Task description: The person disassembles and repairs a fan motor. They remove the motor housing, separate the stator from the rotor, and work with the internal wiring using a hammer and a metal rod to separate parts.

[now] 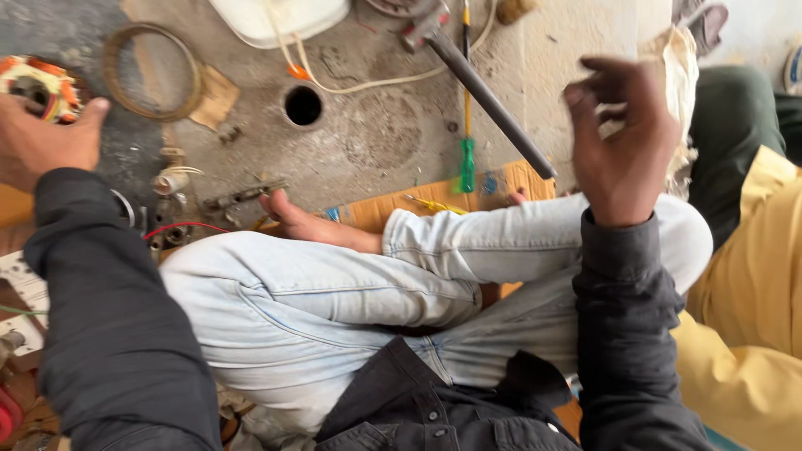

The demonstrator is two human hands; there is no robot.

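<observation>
1. Sitting cross-legged on the floor (376, 142), the person stretches the left hand (38, 142) toward nine o'clock, grip loosely open, just beside the wound motor coil (38, 83).
2. Right hand (622, 134) hangs raised at two o'clock, grip relaxed and empty, near a pale cloth (681, 67).
3. Taking the coil likely calls for closing those fingers around it.

the person wears a dark grey buttoned jacket (418, 409) with long sleeves (117, 334) and pale blue jeans (334, 292), feet bare.

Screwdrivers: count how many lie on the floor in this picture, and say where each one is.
2. A green-handled screwdriver lies upright beside the dark metal bar. A yellow-handled screwdriver lies on the cardboard by the knee. Others may be hidden under the legs.
</observation>
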